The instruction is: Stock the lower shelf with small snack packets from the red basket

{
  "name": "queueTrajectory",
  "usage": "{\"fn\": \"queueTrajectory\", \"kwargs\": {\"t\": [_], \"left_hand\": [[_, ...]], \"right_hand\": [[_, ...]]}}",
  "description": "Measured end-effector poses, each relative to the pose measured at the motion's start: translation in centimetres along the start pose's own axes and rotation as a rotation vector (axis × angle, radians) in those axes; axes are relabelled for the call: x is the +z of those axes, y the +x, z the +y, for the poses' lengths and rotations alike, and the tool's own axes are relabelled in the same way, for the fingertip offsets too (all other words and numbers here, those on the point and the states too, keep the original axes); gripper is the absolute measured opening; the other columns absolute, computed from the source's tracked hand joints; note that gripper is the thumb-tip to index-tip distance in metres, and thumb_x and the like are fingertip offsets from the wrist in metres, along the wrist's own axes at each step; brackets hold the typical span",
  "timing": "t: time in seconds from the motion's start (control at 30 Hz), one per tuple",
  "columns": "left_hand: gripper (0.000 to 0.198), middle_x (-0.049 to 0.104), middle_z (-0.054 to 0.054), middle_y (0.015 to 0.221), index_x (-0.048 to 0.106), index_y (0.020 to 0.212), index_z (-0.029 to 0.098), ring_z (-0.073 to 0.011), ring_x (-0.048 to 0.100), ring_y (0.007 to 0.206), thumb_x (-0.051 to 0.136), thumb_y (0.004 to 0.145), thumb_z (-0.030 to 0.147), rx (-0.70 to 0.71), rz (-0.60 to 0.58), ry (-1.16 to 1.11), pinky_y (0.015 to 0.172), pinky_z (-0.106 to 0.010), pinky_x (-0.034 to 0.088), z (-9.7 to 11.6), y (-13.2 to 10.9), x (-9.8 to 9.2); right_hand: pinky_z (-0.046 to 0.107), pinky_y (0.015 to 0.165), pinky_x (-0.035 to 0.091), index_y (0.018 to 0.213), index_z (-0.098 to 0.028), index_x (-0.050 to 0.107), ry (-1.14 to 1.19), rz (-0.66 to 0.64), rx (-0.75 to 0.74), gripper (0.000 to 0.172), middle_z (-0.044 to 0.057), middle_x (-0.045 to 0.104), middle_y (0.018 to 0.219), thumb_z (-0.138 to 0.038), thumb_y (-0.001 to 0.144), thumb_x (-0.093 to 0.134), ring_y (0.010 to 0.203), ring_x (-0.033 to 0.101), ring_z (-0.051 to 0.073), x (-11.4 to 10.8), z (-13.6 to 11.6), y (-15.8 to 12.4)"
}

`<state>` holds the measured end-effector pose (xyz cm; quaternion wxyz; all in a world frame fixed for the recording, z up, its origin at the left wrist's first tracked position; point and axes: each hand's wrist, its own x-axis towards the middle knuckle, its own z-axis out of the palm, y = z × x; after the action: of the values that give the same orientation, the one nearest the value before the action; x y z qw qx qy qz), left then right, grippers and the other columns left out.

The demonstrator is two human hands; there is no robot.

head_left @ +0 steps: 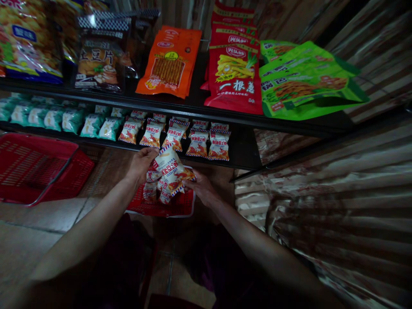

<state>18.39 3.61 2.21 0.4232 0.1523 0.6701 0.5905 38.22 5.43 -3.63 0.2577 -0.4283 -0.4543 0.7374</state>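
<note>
A white and orange snack bag [169, 169] is held between my two hands, tilted, above a red basket [180, 206]. My left hand [146, 159] pinches its upper left corner. At its lower right corner, my right hand [200, 184] grips the edge with thumb and fingers. Beneath it, several like bags [151, 191] lie in the basket, partly covered by the held one. Just beyond my hands, a row of matching snack bags [174, 135] stands on the lower black shelf [243, 148].
Teal and white packets [72, 119] line the lower shelf's left part. On the upper shelf are dark chip bags [99, 56], orange packs [172, 62], red packs [234, 64] and green packs [302, 83]. A second red basket [35, 167] sits on the tiled floor; a draped curtain [337, 193] hangs right.
</note>
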Motion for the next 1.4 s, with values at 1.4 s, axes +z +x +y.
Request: {"fn": "queueTrajectory", "kwargs": {"t": [1.4], "left_hand": [[0.018,0.073,-0.008,0.086,0.071,0.083,0.016,-0.0208,0.068,0.083,0.069,0.066,0.011,-0.214,-0.474,-0.114,0.076,-0.031,0.052,-3.7,-4.2,3.2]], "right_hand": [[0.026,0.07,0.055,0.083,-0.023,0.062,0.391,0.275,-0.121,0.036,-0.002,0.068,0.087,-0.031,0.053,0.082,0.08,0.063,0.013,-0.6,-0.7,0.5]]}}
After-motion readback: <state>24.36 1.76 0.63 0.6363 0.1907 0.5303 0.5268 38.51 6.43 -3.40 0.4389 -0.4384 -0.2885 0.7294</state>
